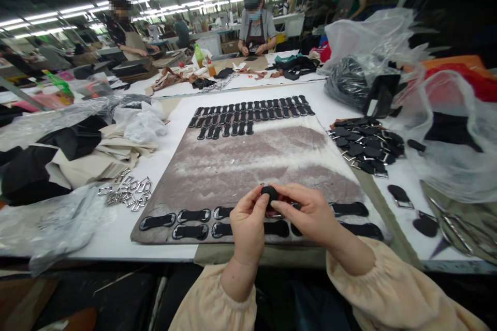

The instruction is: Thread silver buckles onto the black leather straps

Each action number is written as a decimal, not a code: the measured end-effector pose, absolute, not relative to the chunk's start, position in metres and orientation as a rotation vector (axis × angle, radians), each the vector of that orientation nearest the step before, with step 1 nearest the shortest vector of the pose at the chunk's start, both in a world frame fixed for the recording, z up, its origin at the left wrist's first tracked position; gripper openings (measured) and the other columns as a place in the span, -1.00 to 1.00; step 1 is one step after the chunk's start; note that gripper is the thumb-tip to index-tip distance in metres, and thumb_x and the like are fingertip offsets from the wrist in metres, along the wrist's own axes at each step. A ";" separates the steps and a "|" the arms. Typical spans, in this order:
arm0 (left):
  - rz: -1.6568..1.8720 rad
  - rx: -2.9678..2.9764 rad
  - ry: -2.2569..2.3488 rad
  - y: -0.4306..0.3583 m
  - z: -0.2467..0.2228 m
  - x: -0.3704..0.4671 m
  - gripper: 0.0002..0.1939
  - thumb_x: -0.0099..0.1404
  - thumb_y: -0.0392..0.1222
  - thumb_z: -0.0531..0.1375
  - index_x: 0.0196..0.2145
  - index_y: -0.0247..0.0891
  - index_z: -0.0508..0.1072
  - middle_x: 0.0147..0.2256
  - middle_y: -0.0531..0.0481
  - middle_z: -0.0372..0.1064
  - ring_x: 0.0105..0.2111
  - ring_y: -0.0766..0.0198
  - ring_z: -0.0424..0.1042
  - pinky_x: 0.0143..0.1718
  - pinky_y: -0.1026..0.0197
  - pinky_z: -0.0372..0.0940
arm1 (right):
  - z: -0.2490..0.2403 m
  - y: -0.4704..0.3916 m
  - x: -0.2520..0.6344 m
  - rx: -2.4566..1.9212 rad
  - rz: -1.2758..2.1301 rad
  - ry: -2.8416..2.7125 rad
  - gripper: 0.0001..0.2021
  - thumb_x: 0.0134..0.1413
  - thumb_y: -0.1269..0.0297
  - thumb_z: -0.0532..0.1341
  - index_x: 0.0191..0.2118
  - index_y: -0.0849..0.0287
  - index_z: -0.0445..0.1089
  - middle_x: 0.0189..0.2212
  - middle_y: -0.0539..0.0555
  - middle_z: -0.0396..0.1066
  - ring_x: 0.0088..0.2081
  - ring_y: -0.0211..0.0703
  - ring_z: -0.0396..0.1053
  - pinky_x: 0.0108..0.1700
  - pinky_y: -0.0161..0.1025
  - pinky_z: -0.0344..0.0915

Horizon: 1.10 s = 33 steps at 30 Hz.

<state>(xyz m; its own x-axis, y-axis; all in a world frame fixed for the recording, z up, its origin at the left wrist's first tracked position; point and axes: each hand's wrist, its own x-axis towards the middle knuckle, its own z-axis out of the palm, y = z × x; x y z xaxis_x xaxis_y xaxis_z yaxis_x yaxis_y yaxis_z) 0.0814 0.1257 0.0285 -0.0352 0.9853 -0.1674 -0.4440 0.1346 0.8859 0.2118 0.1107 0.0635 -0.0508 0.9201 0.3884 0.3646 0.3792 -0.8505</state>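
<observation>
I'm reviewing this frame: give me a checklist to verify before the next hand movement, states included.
1. Black round-ended tab held by left hand and right hand: ok.
2. Held tab's edges aligned: cannot tell, partly covered.
3. Black strips laid along the brown mat's near edge: ok.
4. Metal rectangular rings neatly sorted: not ok, heaped loosely.
5. Ring-fitted black tabs off the mat: ok, piled right.

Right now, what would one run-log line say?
left hand: pinching black piece | right hand: same piece | mat: black strips | left: metal buckles | right: buckled tabs
</observation>
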 end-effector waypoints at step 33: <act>1.328 0.855 0.892 0.128 0.031 0.071 -0.95 0.18 -0.24 0.29 -0.38 -0.25 0.48 -0.43 0.11 0.45 -0.40 0.44 0.36 -0.31 0.40 0.25 | 0.060 0.114 0.217 -1.250 0.833 -1.608 -0.88 0.17 0.31 0.22 -0.30 0.16 0.52 -0.44 -0.01 0.45 -0.39 -0.21 0.39 -0.33 -0.32 0.27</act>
<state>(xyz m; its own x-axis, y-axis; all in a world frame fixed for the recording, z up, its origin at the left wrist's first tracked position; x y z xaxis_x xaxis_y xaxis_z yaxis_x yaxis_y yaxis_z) 0.0712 0.1278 0.0309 0.0353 0.9982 -0.0489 -0.4228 0.0593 0.9043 0.2173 0.1144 0.0596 -0.0759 0.9656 0.2487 0.3538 0.2593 -0.8986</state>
